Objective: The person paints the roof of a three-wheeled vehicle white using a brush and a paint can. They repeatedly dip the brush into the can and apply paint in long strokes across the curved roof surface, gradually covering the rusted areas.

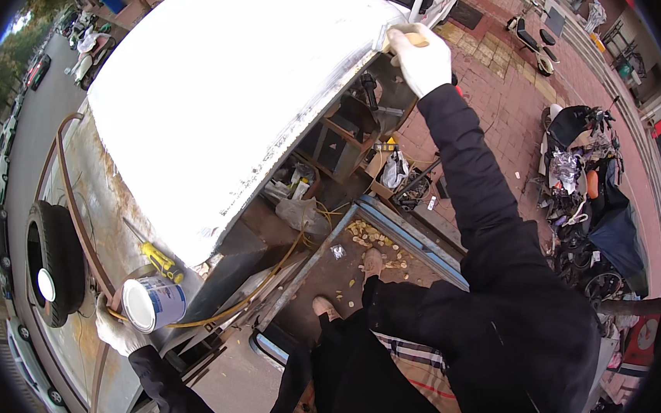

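Note:
My right hand (418, 58), in a white glove, grips a brush with a pale wooden handle (412, 39) at the edge of a white painted metal panel (240, 75). My gloved left hand (115, 325) has its fingers curled at a long brown strap (82, 210), beside a white paint can (152, 301). A yellow-handled tool (163, 262) lies just behind the can, at the panel's lower corner. A thin yellow hose (245, 301) runs past the can. A black tyre (58, 263) with a white lid (46, 285) on it lies to the left on rusty metal.
Below the panel is an opening with boxes (351, 142) and bags. My feet (324, 305) stand on a leaf-strewn metal deck (318, 268) with blue-edged rails (413, 236). Parked scooters (580, 187) stand right on red paving; a road (43, 106) with cars runs along the left.

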### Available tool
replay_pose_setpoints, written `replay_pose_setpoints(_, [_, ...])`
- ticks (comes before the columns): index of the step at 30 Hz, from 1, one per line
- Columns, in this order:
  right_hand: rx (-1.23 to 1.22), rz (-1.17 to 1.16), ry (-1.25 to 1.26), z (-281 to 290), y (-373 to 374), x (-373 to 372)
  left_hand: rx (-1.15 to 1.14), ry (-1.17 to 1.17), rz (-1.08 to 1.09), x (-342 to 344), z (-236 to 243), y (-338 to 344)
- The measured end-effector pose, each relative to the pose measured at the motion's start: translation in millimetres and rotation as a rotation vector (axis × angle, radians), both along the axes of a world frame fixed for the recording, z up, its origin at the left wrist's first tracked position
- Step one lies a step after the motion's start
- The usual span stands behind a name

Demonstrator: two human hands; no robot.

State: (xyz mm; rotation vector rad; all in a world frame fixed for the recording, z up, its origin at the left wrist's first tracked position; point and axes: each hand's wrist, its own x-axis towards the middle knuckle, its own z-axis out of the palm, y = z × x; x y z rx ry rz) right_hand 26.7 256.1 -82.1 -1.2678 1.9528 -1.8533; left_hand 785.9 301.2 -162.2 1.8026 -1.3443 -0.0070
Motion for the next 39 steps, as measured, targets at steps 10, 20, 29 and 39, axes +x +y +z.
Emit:
replay_pose_setpoints(10, [-0.038, 0.354, 0.398, 10, 66, 223, 0.012, -0.488, -0.032, -16, 15, 16])
replay_pose_setpoints(20, [0.173, 0.832, -0.275, -6, 40, 73, 0.103, -0.078, -0.013, 5, 11, 10])
replay_pose_setpoints(29, [0.053, 0.534, -0.123, -10, -40, -175, 0.104, 0.430, 0.190, 21, 14, -5])
replay_pose_setpoints(39, [0.222, 0.210, 0.005, -59, -70, -293, 0.105, 0.574, 0.234, 20, 19, -4])
